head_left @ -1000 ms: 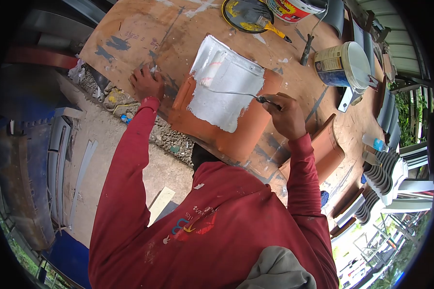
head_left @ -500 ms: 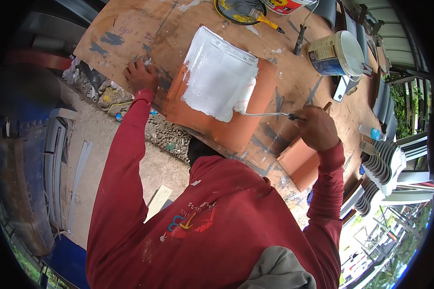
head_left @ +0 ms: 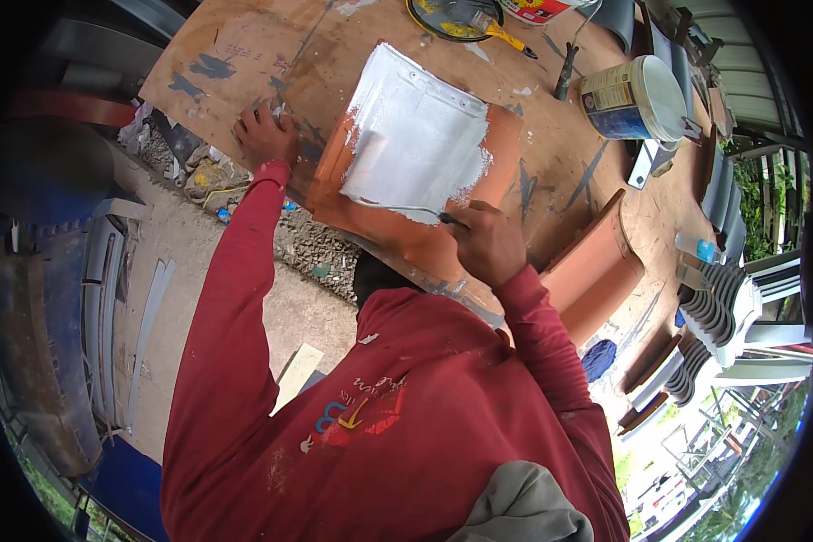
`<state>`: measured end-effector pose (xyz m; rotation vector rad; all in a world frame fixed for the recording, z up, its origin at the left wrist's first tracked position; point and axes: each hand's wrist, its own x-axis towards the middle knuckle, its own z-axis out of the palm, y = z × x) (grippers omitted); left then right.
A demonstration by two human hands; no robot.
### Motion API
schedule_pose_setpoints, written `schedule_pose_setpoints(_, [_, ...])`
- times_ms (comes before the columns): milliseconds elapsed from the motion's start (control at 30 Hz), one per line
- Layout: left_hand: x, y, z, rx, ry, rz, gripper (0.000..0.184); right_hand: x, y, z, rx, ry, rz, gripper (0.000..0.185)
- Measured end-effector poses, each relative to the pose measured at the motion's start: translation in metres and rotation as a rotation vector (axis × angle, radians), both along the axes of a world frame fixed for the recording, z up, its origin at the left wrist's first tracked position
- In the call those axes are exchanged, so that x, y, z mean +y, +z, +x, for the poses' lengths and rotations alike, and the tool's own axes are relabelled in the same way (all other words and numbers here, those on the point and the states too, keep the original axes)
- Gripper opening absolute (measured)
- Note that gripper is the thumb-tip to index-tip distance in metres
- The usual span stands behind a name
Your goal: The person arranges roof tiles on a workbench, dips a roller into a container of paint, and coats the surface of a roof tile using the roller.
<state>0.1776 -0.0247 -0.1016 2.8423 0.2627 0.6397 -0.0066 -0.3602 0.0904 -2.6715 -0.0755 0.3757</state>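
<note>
My right hand (head_left: 490,242) is closed round the handle of a small paint roller (head_left: 393,209). Its thin wire frame reaches left across the tile, and the white-coated roller head lies against the tile's left part, hard to tell from the paint. The clay roof tile (head_left: 334,185) is orange, with wet white paint over most of its upper face and bare orange along the left, right and lower margins. Left of the tile, my left hand (head_left: 268,137) rests on the tabletop near its edge, fingers apart and holding nothing I can see.
A second orange tile (head_left: 592,262) lies right of my right arm. Farther back on the wooden table (head_left: 244,54) are a paint bucket (head_left: 637,99), a yellow-handled brush (head_left: 510,39) on a paint-smeared lid (head_left: 443,16), and a dark-handled tool (head_left: 566,72). Stacked tiles (head_left: 714,307) stand at right.
My right hand has moved left with the roller, from the tile's right side to its left. White paint now covers the pinkish patch at right. My left hand stays put.
</note>
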Motion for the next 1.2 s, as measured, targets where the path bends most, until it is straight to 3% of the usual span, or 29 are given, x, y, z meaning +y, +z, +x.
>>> schedule_pose_setpoints(67, [0.001,-0.002,0.001,-0.020,-0.009,-0.001,0.039,0.017,-0.021,-0.001,-0.195,-0.017,0.183,0.015])
schedule_pose_setpoints(133, [0.002,-0.002,0.000,-0.032,-0.016,-0.003,0.039,0.018,-0.017,-0.005,-0.188,-0.018,0.157,0.016])
schedule_pose_setpoints(267, [0.001,-0.001,0.001,-0.021,-0.012,0.001,0.039,-0.027,0.034,-0.015,0.104,0.028,-0.134,0.012])
schedule_pose_setpoints(433, [0.001,0.000,0.000,-0.017,-0.021,-0.022,0.039,-0.032,0.105,-0.010,0.208,0.061,-0.344,0.009])
schedule_pose_setpoints(567, [0.001,-0.001,-0.001,0.004,-0.004,-0.003,0.040,-0.013,0.043,-0.007,0.155,0.082,-0.271,0.011])
schedule_pose_setpoints(633, [0.001,0.002,0.000,-0.022,-0.008,-0.003,0.039,0.000,0.013,-0.008,0.095,0.023,0.015,0.013])
schedule_pose_setpoints(767, [0.005,0.003,-0.001,-0.026,-0.024,-0.035,0.039,0.008,0.013,-0.027,0.095,0.005,0.004,0.015])
schedule_pose_setpoints(967, [0.001,-0.002,0.001,-0.028,-0.015,0.003,0.037,-0.029,0.048,-0.053,0.131,-0.052,-0.247,0.012])
schedule_pose_setpoints(1067, [0.002,-0.001,0.000,-0.020,-0.011,0.007,0.037,-0.034,0.071,-0.053,0.183,-0.049,-0.237,0.013])
schedule_pose_setpoints(1200, [0.002,-0.002,0.001,-0.023,-0.020,0.009,0.037,-0.011,0.031,-0.040,0.111,-0.004,-0.105,0.013])
